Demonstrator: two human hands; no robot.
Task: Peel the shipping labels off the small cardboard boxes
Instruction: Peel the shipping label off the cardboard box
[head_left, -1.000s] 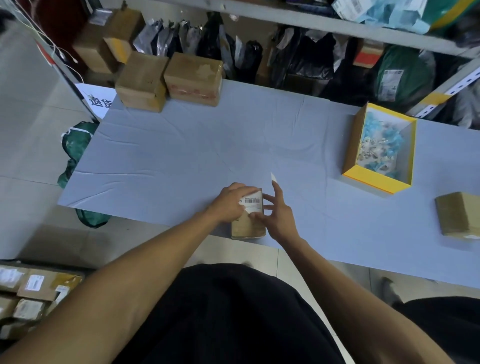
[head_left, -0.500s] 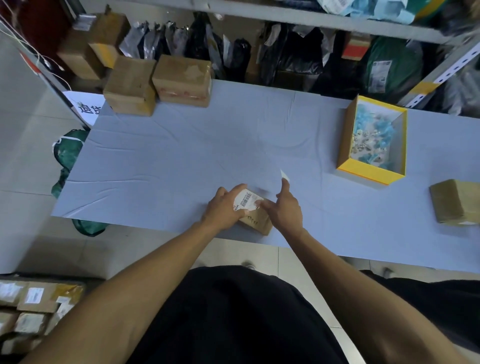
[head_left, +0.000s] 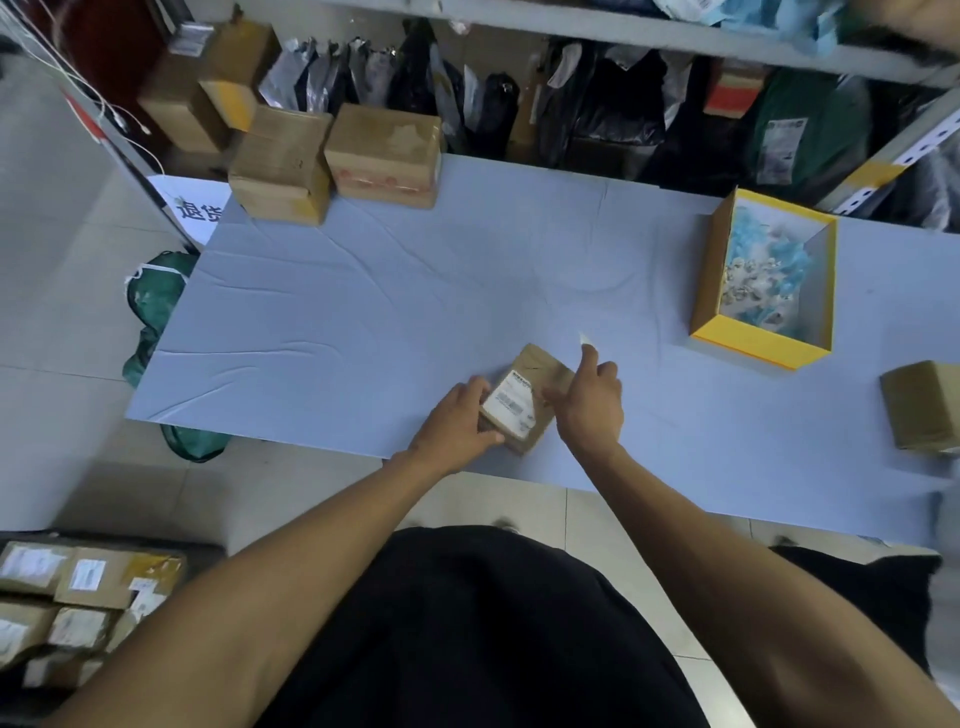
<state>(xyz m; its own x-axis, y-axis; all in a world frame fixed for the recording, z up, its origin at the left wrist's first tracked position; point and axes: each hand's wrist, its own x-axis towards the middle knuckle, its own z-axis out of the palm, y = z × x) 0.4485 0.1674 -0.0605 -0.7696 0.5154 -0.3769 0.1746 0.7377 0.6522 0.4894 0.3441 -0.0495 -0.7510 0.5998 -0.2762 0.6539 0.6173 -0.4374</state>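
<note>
A small cardboard box (head_left: 545, 371) lies at an angle on the blue-grey table (head_left: 363, 322), close to the near edge. A white shipping label (head_left: 511, 404) with a barcode covers the near half of its top face. My left hand (head_left: 454, 423) grips the box's left side, fingers curled over the label's edge. My right hand (head_left: 592, 402) is at the box's right side, thumb pressed against it and index finger raised. A small white scrap (head_left: 587, 339) sticks out at that fingertip.
Two bigger cardboard boxes (head_left: 283, 166) (head_left: 384, 156) stand at the back left. An open yellow-rimmed box (head_left: 709, 270) holding blue and white scraps sits at the right, another cardboard box (head_left: 922, 405) at the right edge. Labelled boxes (head_left: 78, 597) lie on the floor, lower left.
The small box has been turned from standing on end to lying flat and diagonal, label up, a little farther from the table edge. Both hands stayed on it.
</note>
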